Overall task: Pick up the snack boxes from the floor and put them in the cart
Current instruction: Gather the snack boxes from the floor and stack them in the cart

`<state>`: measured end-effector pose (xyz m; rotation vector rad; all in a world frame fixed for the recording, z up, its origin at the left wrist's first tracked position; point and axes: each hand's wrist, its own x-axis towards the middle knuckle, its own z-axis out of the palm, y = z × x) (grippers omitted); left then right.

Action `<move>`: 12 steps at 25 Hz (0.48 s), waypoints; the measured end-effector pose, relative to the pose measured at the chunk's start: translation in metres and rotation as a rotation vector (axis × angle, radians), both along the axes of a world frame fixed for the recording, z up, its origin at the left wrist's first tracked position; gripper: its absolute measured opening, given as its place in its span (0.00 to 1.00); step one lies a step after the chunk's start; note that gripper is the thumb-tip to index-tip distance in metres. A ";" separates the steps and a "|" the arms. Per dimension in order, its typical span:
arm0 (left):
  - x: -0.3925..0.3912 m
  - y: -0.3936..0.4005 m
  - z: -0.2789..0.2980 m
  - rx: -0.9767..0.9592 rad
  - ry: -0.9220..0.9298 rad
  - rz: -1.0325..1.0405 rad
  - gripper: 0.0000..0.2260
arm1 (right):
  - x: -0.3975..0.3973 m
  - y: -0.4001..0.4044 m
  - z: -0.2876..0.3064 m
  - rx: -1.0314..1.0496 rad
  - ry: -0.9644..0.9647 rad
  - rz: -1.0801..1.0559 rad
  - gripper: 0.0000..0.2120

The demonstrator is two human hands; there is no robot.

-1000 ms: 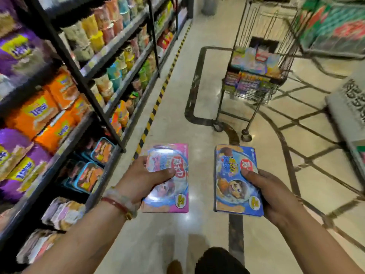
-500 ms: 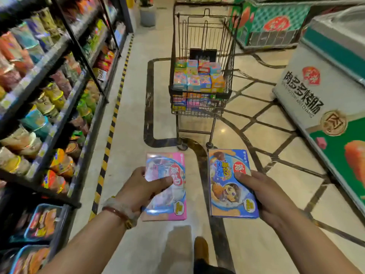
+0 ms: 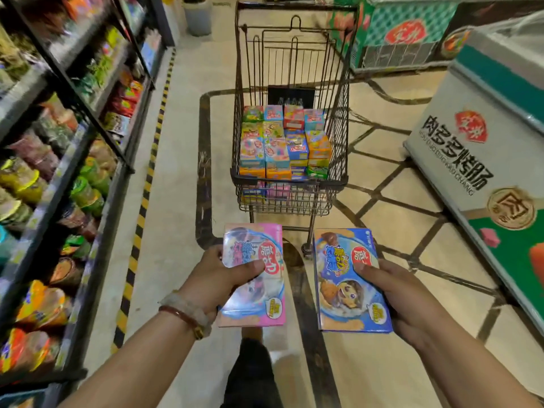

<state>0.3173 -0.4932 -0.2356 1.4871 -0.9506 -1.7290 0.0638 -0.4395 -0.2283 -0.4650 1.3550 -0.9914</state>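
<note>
The left hand (image 3: 216, 279) grips a pink snack box (image 3: 254, 275) with its thumb laid across the printed face and fingers curled beneath, while the right hand (image 3: 403, 295) holds a blue snack box (image 3: 347, 281) the same way. Both boxes are held flat, side by side and apart, above the floor (image 3: 176, 201). Ahead stands the wire cart (image 3: 291, 187), its basket holding many stacked colourful snack boxes (image 3: 282, 142), between stocked shelves (image 3: 73, 142) to the left and a chest freezer (image 3: 485, 136) to the right.

Glossy beige tiled floor (image 3: 182, 148), stocked snack shelves (image 3: 73, 148) left, chest freezer (image 3: 482, 136) right
</note>
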 end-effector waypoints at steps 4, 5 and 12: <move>0.002 -0.105 -0.002 -0.003 -0.004 -0.033 0.07 | 0.008 -0.089 -0.001 0.013 -0.003 -0.097 0.16; 0.003 -0.129 0.000 -0.010 -0.004 -0.046 0.08 | 0.011 -0.110 0.000 0.019 -0.005 -0.121 0.15; -0.011 -0.266 -0.001 -0.078 0.016 -0.147 0.12 | 0.010 -0.224 0.002 0.049 0.031 -0.235 0.10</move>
